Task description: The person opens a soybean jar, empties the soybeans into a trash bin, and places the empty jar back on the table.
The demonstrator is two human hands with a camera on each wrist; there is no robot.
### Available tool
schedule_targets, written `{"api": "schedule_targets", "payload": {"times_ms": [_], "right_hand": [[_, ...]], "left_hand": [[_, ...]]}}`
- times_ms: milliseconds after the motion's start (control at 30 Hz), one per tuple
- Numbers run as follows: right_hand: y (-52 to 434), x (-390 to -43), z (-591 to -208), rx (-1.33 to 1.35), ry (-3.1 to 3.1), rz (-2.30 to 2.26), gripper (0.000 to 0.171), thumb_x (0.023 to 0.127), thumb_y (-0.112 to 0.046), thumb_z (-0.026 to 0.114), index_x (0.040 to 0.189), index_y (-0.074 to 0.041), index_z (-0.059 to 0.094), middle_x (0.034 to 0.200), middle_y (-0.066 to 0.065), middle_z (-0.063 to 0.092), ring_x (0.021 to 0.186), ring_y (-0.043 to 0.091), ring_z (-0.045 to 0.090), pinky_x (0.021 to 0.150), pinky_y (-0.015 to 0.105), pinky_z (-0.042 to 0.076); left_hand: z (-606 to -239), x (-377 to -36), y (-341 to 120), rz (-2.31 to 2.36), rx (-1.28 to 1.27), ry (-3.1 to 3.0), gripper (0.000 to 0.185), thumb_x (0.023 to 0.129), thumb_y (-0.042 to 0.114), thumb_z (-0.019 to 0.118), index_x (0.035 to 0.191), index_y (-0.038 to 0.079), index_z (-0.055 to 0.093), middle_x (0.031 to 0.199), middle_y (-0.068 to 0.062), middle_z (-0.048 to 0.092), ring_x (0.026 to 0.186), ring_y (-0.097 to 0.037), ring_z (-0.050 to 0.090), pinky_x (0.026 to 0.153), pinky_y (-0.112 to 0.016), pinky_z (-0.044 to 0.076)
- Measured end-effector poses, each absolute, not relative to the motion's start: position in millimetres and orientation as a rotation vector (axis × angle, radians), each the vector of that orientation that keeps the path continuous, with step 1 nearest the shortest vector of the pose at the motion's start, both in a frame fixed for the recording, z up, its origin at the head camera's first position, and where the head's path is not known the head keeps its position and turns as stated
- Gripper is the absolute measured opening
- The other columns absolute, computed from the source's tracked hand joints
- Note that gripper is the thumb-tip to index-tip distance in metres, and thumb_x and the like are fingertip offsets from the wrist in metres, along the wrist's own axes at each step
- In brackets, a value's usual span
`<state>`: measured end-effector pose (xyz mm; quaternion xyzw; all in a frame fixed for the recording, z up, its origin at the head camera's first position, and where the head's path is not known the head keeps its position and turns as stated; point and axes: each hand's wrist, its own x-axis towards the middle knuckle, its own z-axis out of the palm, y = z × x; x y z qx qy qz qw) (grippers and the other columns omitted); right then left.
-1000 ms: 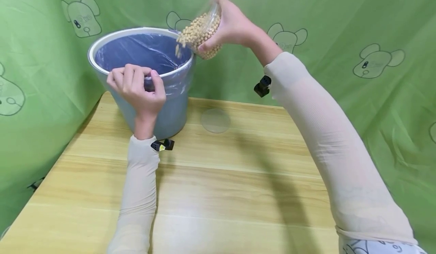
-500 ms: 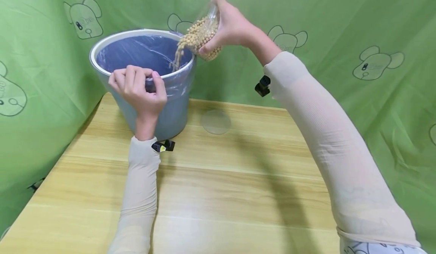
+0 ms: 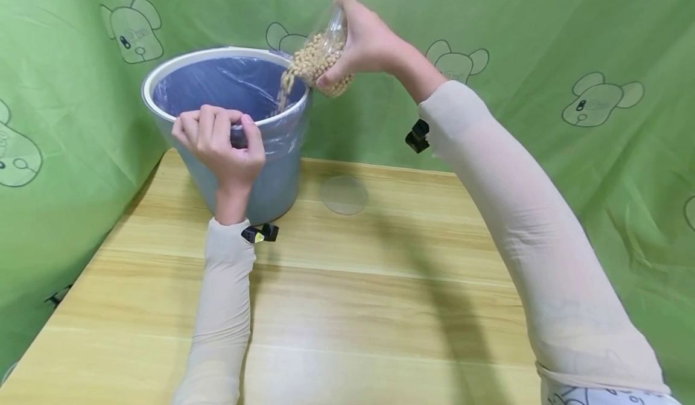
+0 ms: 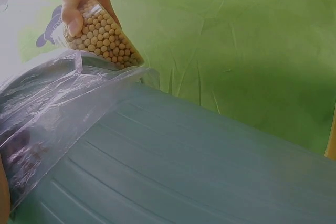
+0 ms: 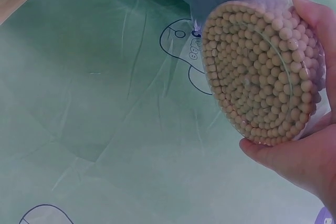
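Note:
A clear jar [image 3: 331,79] full of pale round soybeans is tipped over the right rim of a blue-grey trash can [image 3: 271,175]. My right hand [image 3: 369,43] grips the jar around its side; in the right wrist view the jar's bottom [image 5: 257,77] faces the camera. Soybeans [image 3: 286,88] stream from its mouth into the can, which has a clear plastic liner [image 4: 58,98] folded over its rim. With curled fingers my left hand [image 3: 222,142] grips the near rim and liner. How deep the fallen beans lie is hidden.
A clear round lid [image 3: 344,195] lies flat on the wooden table [image 3: 347,308], right of the can. Green cloth [image 3: 516,37] with cartoon outlines hangs behind and at both sides.
The beans' flow has grown into a steady stream, and the level inside the jar has dropped. Both hands have stayed nearly in place.

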<state>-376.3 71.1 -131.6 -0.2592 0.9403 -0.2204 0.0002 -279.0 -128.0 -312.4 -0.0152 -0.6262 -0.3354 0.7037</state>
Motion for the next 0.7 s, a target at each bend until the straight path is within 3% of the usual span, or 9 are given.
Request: {"api": "schedule_targets", "payload": {"times_ms": [700], "right_hand": [[59.7, -373.6, -122.0, -0.888, 3.001, -0.436, 0.129, 0.061, -0.036, 0.098, 0.159, -0.012, 0.018, 0.156, 0.011, 0.037, 0.136, 0.02, 0.045, 0.115, 0.035, 0.043]], "left_hand": [[-310.5, -280.3, -129.7, -0.737, -0.036, -1.382, 0.034, 0.086, 0.032, 0.056, 0.065, 0.006, 0.062, 0.068, -0.01, 0.057, 0.079, -0.035, 0.044, 0.103, -0.039, 0.028]]}}
